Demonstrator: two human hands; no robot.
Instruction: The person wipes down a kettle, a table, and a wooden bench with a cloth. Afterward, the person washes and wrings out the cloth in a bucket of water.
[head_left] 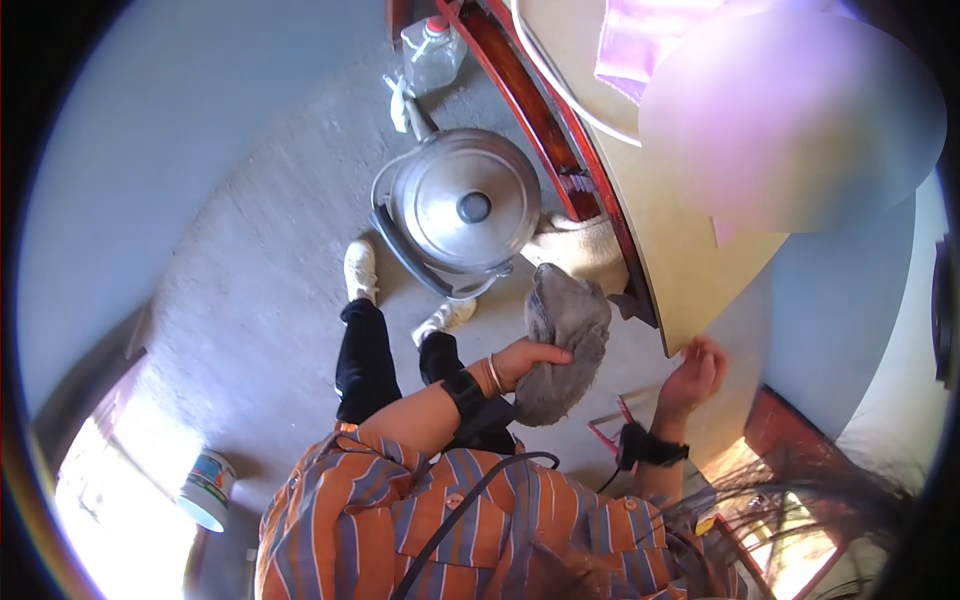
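My left hand [522, 364] grips a grey fuzzy cloth [566, 345] around its lower half, thumb on top. The cloth is bunched into a long shape. My right hand [697, 374] is raised beside the near corner of the table [690, 265], its fingers loosely curled and nothing visible in them. Whether it touches the table edge I cannot tell. Ahead of my left hand is a large metal kettle [440, 205] with a black lid knob and a dark carrying handle.
A clear plastic jug [432, 58] with a red cap stands behind the kettle. A beige cloth [585, 248] hangs by the red table frame [545, 120]. Pink cloth [650, 45] lies on the table, partly hidden by a large blur. A white bucket [208, 490] stands lower left.
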